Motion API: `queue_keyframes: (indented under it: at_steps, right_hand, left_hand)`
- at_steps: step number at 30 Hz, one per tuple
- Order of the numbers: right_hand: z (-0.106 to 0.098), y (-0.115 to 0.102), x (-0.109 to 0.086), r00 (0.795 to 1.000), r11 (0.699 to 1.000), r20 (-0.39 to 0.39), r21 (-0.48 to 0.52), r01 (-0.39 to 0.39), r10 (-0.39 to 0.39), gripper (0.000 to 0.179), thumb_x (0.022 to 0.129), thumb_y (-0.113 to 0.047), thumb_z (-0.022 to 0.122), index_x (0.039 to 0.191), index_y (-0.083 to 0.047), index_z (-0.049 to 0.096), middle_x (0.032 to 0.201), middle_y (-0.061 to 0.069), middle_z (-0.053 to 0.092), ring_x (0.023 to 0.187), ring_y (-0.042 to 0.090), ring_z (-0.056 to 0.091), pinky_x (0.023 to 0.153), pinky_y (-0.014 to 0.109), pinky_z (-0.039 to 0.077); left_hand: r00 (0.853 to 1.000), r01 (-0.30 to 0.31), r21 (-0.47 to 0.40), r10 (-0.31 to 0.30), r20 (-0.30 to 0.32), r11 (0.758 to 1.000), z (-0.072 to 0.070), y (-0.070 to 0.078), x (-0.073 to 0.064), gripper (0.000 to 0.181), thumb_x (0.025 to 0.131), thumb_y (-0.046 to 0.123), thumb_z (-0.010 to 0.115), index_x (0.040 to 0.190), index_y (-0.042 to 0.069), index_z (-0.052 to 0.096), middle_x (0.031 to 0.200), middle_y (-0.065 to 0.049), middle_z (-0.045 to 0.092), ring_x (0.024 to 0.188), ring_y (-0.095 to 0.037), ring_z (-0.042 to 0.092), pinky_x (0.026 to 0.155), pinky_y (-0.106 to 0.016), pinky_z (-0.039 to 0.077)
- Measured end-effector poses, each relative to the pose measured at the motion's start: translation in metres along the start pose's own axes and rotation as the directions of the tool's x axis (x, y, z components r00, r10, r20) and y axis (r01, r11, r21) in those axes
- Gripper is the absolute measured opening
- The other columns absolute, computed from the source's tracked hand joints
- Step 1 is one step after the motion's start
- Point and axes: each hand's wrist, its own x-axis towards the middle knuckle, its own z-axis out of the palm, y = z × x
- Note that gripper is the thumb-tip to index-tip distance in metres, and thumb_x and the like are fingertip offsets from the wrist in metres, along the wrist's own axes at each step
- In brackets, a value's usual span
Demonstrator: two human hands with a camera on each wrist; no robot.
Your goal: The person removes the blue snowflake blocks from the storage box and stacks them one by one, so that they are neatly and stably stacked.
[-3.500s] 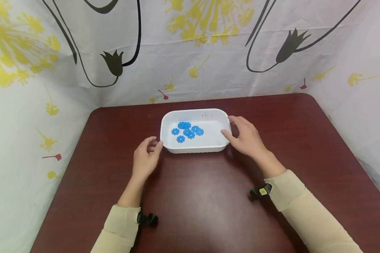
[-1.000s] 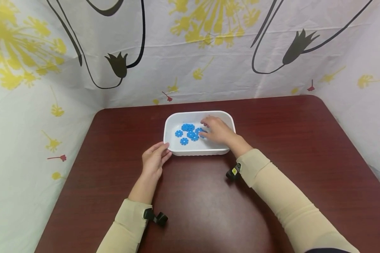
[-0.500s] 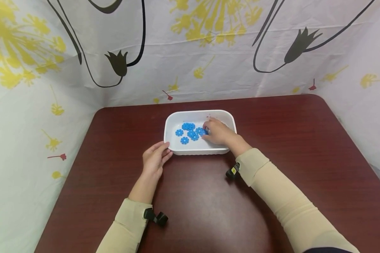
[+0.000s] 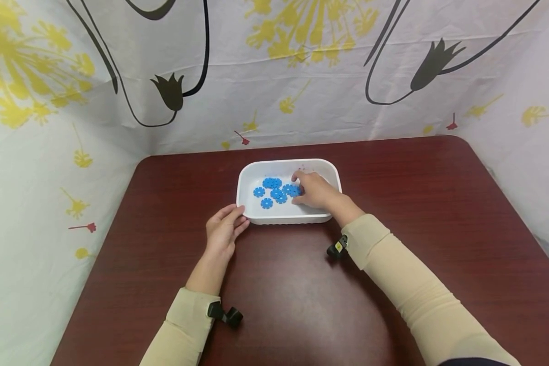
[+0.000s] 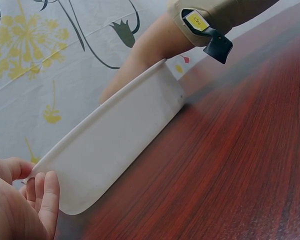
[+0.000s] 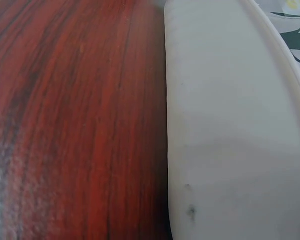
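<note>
- White tray (image 4: 288, 220): sits on the dark red-brown table (image 4: 283, 284), towards its far edge, long side facing the person.
- Blue discs (image 4: 276, 193): notched, flower-like pieces on the tray floor, left and centre; several overlap, one lies apart at the left, another nearest the front wall.
- Left hand (image 4: 221, 231): grips the tray's near left corner, thumb at the rim, other fingers against the outer wall.
- Right hand (image 4: 317, 190): inside the tray at its right half, thumb and forefinger apart, rightmost discs between them. Cannot tell whether it pinches one.
- Obstructions: right hand covers part of the tray floor; in both wrist views the tray's outer wall blocks sight of the discs.
- Reddish marks (image 4: 302, 168) on the inside of the far wall; dark smudge (image 6: 191, 213) low on the outer wall.
- Both beige sleeves (image 4: 407, 274) cross the near tabletop. Black wrist device (image 4: 232, 316) on the left cuff; another, yellow-labelled device (image 4: 336, 248) on the right.
- Pale cloth (image 4: 329, 122) hangs behind the table and at both sides, printed with yellow blooms and dark tulip shapes.
- Glossy light patch on the near tabletop.
</note>
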Motion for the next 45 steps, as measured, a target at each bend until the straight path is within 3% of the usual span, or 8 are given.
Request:
queue_keyframes:
  at_steps: [14,23,35,40,45]
  right_hand:
    - [0.000,-0.001,-0.001,0.996,0.995,0.010,-0.038,0.094,-0.094,0.039,0.088,-0.016,0.081,0.120,0.002,0.067,0.085,0.008,0.066,0.082,0.022,0.060,0.082,0.039,0.054]
    - [-0.007,-0.001,-0.002,0.989,0.993,-0.084,-0.038,0.115,-0.118,0.038,0.087,-0.020,0.082,0.115,0.002,0.068,0.093,0.012,0.068,0.084,0.024,0.063,0.082,0.038,0.056]
    - [-0.019,-0.004,-0.015,0.963,0.984,-0.208,0.007,0.177,-0.172,0.036,0.086,-0.021,0.083,0.111,0.001,0.070,0.091,0.010,0.070,0.081,0.022,0.066,0.073,0.037,0.058]
    - [-0.023,-0.001,-0.020,0.945,0.977,-0.255,0.009,0.212,-0.203,0.035,0.086,-0.019,0.083,0.111,0.001,0.070,0.092,0.010,0.071,0.080,0.022,0.066,0.079,0.041,0.056]
    - [-0.027,0.003,-0.026,0.937,0.976,-0.289,0.035,0.214,-0.196,0.037,0.086,-0.018,0.083,0.114,0.001,0.070,0.094,0.011,0.071,0.081,0.022,0.065,0.078,0.040,0.055]
  left_hand:
    - [1.000,0.003,0.018,-0.003,-0.012,1.000,0.000,-0.001,0.000,0.037,0.090,0.010,0.078,0.123,0.004,0.064,0.102,-0.011,0.066,0.077,-0.014,0.069,0.083,-0.031,0.064]
    - [1.000,-0.002,-0.020,0.002,0.013,1.000,0.002,-0.002,0.000,0.037,0.091,0.006,0.075,0.125,-0.002,0.063,0.106,-0.017,0.066,0.077,-0.015,0.069,0.083,-0.030,0.064]
    - [1.000,-0.001,-0.015,0.001,0.020,1.000,0.002,0.000,-0.001,0.035,0.093,0.006,0.073,0.125,-0.002,0.062,0.111,-0.019,0.064,0.080,-0.016,0.070,0.085,-0.031,0.063]
    - [1.000,-0.003,-0.016,0.003,0.026,1.000,0.002,0.000,-0.001,0.036,0.093,0.006,0.073,0.125,-0.003,0.061,0.107,-0.017,0.065,0.078,-0.014,0.070,0.086,-0.031,0.063]
    - [1.000,-0.002,-0.021,0.002,0.029,1.000,0.002,-0.001,-0.001,0.036,0.093,0.006,0.073,0.125,-0.003,0.061,0.100,-0.013,0.066,0.076,-0.013,0.069,0.087,-0.032,0.063]
